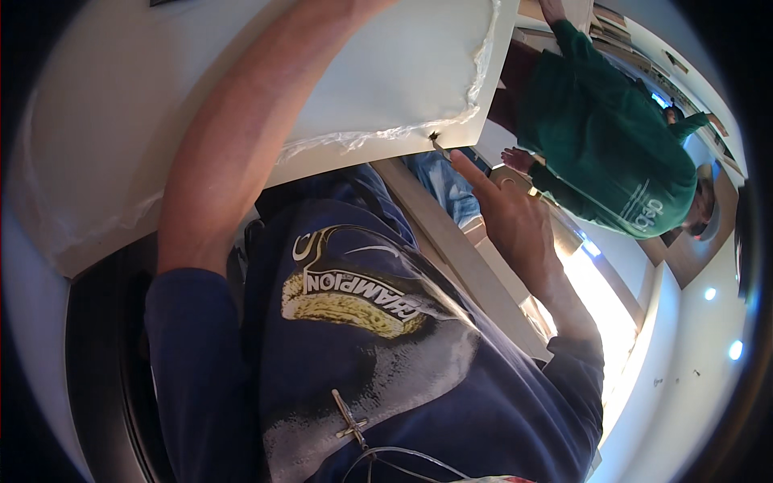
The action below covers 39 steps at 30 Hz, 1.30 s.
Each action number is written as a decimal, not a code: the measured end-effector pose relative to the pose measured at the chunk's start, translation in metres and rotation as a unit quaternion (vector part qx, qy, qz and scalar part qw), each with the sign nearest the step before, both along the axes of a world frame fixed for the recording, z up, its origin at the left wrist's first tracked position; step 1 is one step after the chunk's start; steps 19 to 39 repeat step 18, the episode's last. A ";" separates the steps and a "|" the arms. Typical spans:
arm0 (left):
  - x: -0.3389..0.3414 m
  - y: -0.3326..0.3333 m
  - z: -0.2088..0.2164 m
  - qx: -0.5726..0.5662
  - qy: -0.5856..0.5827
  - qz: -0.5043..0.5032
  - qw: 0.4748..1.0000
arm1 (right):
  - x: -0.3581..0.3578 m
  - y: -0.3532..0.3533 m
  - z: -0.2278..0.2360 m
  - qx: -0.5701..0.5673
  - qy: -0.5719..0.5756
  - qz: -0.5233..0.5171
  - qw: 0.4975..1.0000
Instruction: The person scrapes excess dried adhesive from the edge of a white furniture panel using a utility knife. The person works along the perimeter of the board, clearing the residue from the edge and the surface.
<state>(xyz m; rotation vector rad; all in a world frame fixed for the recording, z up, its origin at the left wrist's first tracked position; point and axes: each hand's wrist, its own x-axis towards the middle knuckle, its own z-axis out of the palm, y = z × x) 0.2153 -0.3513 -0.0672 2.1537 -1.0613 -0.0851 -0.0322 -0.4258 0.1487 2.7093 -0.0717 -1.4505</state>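
A large white panel (386, 80) fills the upper left, with crumpled clear plastic film (354, 142) along its border. My left forearm reaches up across the panel, and my left hand lies beyond the top of the picture. Near the panel's lower right corner, my right hand (515, 229) grips a small, thin, pointed tool (441, 150), its index finger stretched along it. The tool's tip meets a small dark spot (433, 136) close to the panel's edge. Exactly what kind of tool it is, I cannot make out.
At the upper right a person in a green sweatshirt (604, 137) leans close to the panel. A long wooden board (459, 249) runs beneath my right arm. Something black (97, 346) stands at the left, and a cross pendant (350, 419) hangs before my chest.
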 end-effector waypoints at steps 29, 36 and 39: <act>-0.003 -0.009 -0.005 0.010 -0.002 -0.007 1.000 | 0.012 -0.065 -0.034 0.170 0.108 -0.157 0.967; -0.003 -0.009 -0.005 0.010 -0.002 -0.007 1.000 | 0.012 -0.065 -0.034 0.170 0.108 -0.157 0.967; -0.003 -0.009 -0.005 0.010 -0.002 -0.007 1.000 | 0.012 -0.065 -0.034 0.170 0.108 -0.157 0.967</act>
